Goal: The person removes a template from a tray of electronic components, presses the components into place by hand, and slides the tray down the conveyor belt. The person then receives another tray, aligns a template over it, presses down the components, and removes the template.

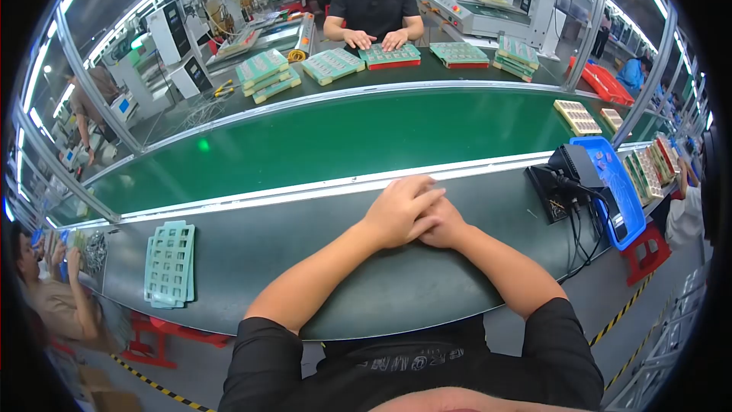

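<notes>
My left hand (398, 212) and my right hand (444, 227) are clasped together over the dark work table (351, 297), close to its metal-edged far side. The fingers of my left hand curl over my right hand, and both hands are closed. No object shows in either one. The right hand's fingers are partly hidden behind the left. Far to the left on the table lies a small stack of teal perforated plates (169, 265). To the right of my hands are a black device (573, 168) with cables and a blue plastic tray (635, 221).
Beyond the table runs a green conveyor belt (328, 137), with a cream slotted tray (577, 117) at its right. Across it, a co-worker's hands rest on a teal tray (389, 56) among stacked trays (267, 72). Red stools (648, 253) stand below at both sides.
</notes>
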The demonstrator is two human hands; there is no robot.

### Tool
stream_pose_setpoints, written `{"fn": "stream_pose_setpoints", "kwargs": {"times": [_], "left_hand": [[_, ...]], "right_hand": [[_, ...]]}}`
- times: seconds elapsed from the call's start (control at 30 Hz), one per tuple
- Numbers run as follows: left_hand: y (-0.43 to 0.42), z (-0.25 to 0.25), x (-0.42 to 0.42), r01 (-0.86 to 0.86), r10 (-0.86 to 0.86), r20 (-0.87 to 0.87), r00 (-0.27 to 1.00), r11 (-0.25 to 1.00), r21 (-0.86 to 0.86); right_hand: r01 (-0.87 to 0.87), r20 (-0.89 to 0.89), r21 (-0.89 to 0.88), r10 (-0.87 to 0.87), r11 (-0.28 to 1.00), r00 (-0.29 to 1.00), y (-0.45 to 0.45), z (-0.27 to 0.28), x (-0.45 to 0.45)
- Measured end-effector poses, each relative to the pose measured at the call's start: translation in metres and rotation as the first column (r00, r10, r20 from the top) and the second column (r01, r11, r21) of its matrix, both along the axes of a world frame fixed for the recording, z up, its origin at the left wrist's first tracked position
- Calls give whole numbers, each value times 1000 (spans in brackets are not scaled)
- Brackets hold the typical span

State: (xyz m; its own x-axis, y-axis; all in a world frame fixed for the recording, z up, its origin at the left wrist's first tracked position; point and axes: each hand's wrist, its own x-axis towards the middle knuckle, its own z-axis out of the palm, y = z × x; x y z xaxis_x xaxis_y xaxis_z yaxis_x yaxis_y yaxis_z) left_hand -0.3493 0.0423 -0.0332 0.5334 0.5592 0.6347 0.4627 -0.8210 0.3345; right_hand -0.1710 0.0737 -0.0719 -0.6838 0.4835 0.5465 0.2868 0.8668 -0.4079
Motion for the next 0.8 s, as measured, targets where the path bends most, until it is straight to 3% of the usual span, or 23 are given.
{"fn": "stream_pose_setpoints", "kwargs": {"times": [0.13, 0.27, 0.37, 0.43, 0.6, 0.8], "left_hand": [[8, -25, 5, -14, 22, 42, 999, 983, -185], [7, -29, 3, 3, 18, 146, 989, 989, -146], [11, -38, -2, -40, 96, 267, 959, 977, -208], [16, -35, -6, -104, 152, 322, 935, 981, -162], [22, -37, -10, -190, 243, 341, 908, 965, -181], [15, -33, -6, -156, 229, 333, 915, 960, -231]], "right_hand": [[-11, -97, -4, 11, 1000, 995, 11, -17, 8], [-7, -158, 11, 8, 1000, 987, 7, -14, 6], [-13, -184, -42, 5, 999, 983, 2, 1, 5], [-11, -184, -62, 0, 998, 983, 1, 3, 6], [129, -206, -106, -149, 986, 967, 1, 5, 9], [290, -235, -96, -305, 952, 923, 4, 3, 11]]}}
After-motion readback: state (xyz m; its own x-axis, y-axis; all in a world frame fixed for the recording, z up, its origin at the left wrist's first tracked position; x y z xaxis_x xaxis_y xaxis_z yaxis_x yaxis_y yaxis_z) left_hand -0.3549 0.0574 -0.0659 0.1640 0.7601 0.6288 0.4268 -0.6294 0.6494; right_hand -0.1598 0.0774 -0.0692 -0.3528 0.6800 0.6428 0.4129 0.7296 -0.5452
